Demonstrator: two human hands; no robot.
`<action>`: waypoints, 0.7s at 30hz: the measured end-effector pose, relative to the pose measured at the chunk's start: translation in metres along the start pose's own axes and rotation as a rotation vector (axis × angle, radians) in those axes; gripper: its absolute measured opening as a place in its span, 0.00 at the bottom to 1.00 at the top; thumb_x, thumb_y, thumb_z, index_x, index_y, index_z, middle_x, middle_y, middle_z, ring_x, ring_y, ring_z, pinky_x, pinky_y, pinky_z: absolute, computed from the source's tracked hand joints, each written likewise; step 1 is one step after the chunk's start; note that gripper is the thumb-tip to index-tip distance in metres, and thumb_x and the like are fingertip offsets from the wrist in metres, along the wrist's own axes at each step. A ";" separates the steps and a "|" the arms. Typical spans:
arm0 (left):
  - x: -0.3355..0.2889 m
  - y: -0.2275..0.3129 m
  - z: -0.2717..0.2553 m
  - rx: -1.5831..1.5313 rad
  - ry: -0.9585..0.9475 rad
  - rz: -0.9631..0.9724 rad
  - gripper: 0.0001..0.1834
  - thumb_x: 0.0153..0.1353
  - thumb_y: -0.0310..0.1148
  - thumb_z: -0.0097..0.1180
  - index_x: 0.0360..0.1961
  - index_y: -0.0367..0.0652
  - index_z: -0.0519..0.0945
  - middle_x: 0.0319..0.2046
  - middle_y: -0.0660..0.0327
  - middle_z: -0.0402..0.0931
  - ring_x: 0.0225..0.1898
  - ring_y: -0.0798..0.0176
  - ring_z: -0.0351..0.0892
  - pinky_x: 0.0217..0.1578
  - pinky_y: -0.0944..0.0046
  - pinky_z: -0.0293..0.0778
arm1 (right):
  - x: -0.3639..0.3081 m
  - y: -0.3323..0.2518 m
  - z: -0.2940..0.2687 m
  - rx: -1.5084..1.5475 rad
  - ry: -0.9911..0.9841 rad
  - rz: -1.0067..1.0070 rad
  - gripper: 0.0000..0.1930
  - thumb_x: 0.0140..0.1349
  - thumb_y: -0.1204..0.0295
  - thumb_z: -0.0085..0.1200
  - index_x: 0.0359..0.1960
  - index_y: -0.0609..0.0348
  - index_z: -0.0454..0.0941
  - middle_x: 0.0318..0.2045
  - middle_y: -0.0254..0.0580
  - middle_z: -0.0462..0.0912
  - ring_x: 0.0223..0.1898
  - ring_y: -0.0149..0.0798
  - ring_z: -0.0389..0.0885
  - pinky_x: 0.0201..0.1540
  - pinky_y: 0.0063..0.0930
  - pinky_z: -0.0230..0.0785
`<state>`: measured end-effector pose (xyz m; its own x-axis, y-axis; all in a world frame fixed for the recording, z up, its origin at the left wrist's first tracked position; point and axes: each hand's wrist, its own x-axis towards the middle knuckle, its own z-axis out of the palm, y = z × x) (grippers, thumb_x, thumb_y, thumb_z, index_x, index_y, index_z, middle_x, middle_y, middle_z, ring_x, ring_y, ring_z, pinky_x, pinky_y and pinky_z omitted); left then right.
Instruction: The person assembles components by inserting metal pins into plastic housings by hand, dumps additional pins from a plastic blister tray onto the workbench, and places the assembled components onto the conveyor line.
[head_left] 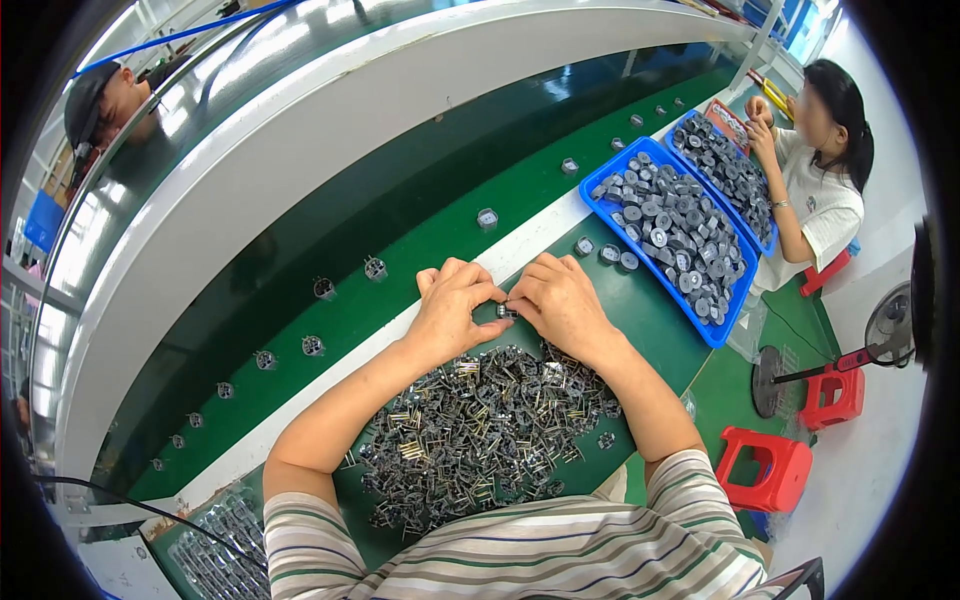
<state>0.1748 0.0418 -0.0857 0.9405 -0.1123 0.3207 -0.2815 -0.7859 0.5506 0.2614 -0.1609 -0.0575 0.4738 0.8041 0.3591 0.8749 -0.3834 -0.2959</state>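
Between the fingertips of both hands is a small grey and metallic part [506,311], partly hidden by the fingers. My left hand [452,308] pinches it from the left with thumb and forefinger. My right hand [562,308] grips it from the other side, fingers bent. Just below my hands, a big pile of small dark parts with brass-coloured metal pins [480,430] spreads over the green tabletop. A few round grey pieces [610,254] lie on the table to the right of my right hand.
A blue tray [728,322] full of round grey pieces stands to the right, with a second blue tray [768,240] behind it. Beyond the white rail [372,345], single parts sit along a green conveyor belt [420,285]. A co-worker [825,200] sits at far right, near red stools [768,470].
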 end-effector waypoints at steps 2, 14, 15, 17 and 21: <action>0.000 -0.002 -0.004 -0.009 0.005 -0.001 0.18 0.46 0.38 0.81 0.39 0.51 0.90 0.42 0.69 0.77 0.53 0.61 0.72 0.53 0.53 0.56 | -0.002 0.008 -0.006 0.155 -0.039 0.035 0.07 0.55 0.72 0.70 0.36 0.54 0.87 0.34 0.34 0.84 0.44 0.41 0.79 0.49 0.39 0.65; 0.010 -0.050 -0.047 0.516 0.189 -0.242 0.22 0.53 0.40 0.76 0.49 0.48 0.87 0.49 0.61 0.79 0.58 0.54 0.72 0.57 0.47 0.60 | -0.007 0.048 -0.001 0.102 0.181 0.117 0.17 0.55 0.75 0.70 0.47 0.62 0.86 0.40 0.44 0.85 0.48 0.51 0.82 0.52 0.42 0.72; 0.010 -0.046 -0.047 0.517 0.188 -0.245 0.22 0.53 0.40 0.76 0.49 0.48 0.87 0.49 0.61 0.79 0.58 0.54 0.72 0.57 0.47 0.60 | -0.004 0.034 -0.002 0.285 0.157 0.170 0.15 0.56 0.70 0.73 0.43 0.62 0.86 0.41 0.45 0.85 0.46 0.51 0.83 0.48 0.41 0.75; 0.014 -0.031 -0.045 0.382 0.251 0.006 0.26 0.56 0.40 0.74 0.56 0.48 0.85 0.51 0.59 0.78 0.58 0.54 0.72 0.57 0.47 0.61 | -0.004 0.019 -0.030 0.350 0.007 0.269 0.13 0.57 0.69 0.73 0.41 0.61 0.86 0.41 0.46 0.86 0.44 0.50 0.84 0.46 0.41 0.76; 0.011 0.001 -0.033 0.107 0.056 0.063 0.24 0.60 0.39 0.72 0.57 0.48 0.85 0.50 0.58 0.77 0.57 0.54 0.73 0.59 0.51 0.61 | -0.015 0.020 -0.050 0.447 -0.399 0.311 0.10 0.60 0.65 0.71 0.34 0.57 0.87 0.35 0.42 0.87 0.37 0.46 0.87 0.41 0.41 0.77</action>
<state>0.1783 0.0597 -0.0559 0.9087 -0.1314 0.3962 -0.3148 -0.8390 0.4438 0.2770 -0.2035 -0.0251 0.5486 0.8257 -0.1313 0.5375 -0.4686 -0.7010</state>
